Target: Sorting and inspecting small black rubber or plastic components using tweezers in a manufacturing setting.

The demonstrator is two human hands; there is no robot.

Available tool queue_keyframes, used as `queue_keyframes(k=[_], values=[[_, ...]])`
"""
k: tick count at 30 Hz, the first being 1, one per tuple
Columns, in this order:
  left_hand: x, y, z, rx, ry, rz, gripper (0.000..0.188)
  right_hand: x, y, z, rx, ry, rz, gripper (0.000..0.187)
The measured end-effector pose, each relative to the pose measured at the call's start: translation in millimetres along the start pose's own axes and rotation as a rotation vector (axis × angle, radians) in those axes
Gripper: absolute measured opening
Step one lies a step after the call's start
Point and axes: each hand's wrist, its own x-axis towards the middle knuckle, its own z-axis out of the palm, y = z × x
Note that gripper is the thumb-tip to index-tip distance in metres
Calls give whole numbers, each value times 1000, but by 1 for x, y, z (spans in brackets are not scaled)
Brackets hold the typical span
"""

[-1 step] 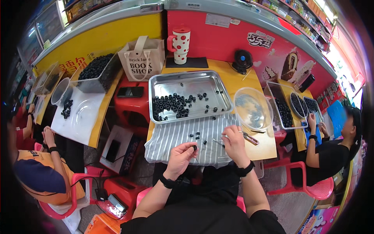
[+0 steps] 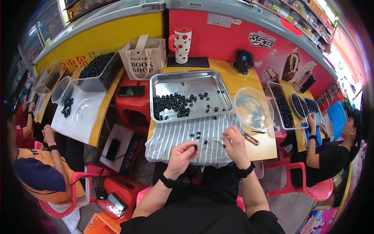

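My left hand [image 2: 180,158] is closed in a pinch on a small black ring-shaped part [image 2: 195,147], above the near edge of a grey striped cloth [image 2: 171,138]. To its right, my right hand [image 2: 235,145] has its fingers closed on a thin metal tool [image 2: 218,142] pointing left; its exact kind is unclear. Between the hands and the tray, several loose black parts [image 2: 198,137] lie on the cloth. Just beyond, a shallow metal tray [image 2: 200,80] holds many similar black parts [image 2: 171,103], heaped mostly at its left.
Right of the tray sits a round clear plastic tub [image 2: 253,95], with a hand tool [image 2: 251,138] near it. A dotted tumbler [image 2: 182,45], a small black fan [image 2: 244,60] and a cloth bag [image 2: 142,58] stand farther back. People sit at tables on both sides.
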Motion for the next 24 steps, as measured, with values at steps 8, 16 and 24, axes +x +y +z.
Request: queue_keyframes(k=[8,16,24], values=[[1,-3,-4,13,-87,-5,28,-10,-46,32,581,-115,39,9],[-4,4,1,5,-104,-16,25,-10,-51,37,817,-247,240,6],[-4,2,-10,-109,-146,-8,26,4,-40,49,743,-303,379,15]])
